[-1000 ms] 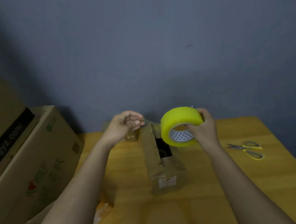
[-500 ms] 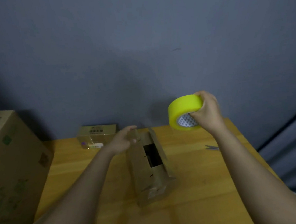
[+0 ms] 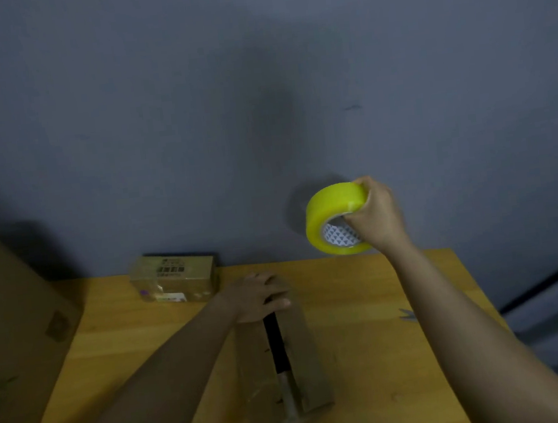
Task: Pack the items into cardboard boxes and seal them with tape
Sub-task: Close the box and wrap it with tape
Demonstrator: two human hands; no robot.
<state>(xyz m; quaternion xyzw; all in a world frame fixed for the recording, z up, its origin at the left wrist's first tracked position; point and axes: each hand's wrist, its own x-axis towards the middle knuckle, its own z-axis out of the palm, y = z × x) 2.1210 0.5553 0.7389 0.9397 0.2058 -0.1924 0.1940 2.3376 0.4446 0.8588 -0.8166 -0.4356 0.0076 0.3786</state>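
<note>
With the left hand [image 3: 257,294] flat on the long box [image 3: 283,366] mid-tabletop and the right hand [image 3: 376,216] gripping the raised tape roll [image 3: 335,219], the gaping flaps may get taped crooked.

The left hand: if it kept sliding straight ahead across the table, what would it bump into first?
Probably the wall; the left hand points past the small box, though depth is unclear.

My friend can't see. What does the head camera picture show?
A person's left hand presses on the far end of a long cardboard box on a wooden table, while the right hand holds a yellow tape roll up in the air.
</note>
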